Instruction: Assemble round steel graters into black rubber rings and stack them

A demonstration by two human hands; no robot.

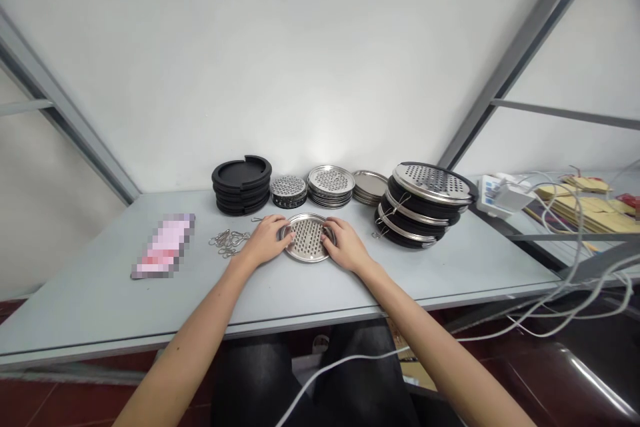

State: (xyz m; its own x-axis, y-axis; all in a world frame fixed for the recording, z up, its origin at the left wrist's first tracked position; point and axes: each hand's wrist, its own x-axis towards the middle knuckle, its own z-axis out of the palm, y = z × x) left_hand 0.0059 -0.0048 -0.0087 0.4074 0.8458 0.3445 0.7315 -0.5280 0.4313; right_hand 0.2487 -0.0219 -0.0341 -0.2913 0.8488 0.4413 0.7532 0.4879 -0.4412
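Note:
A round perforated steel disc (307, 238) lies flat on the grey table (450, 273), held at opposite sides of its rim. My left hand (267, 240) grips its left edge, and my right hand (345, 245) grips its right edge. A loose heap of small wire clips (229, 243) lies just left of my left hand. Behind the hands stand stacks of perforated steel discs (330, 185). To the right, a taller stack of black rings fitted with steel rims (425, 208) leans slightly, and wire clips hang on its side.
Along the back are black rubber rings (241, 184), a smaller stack of dark-backed perforated discs (289, 191) and plain steel lids (370, 187). A pixelated pink item (163, 247) lies at left. White cables, a power strip (500, 193) and yellow cards (585, 203) are at right.

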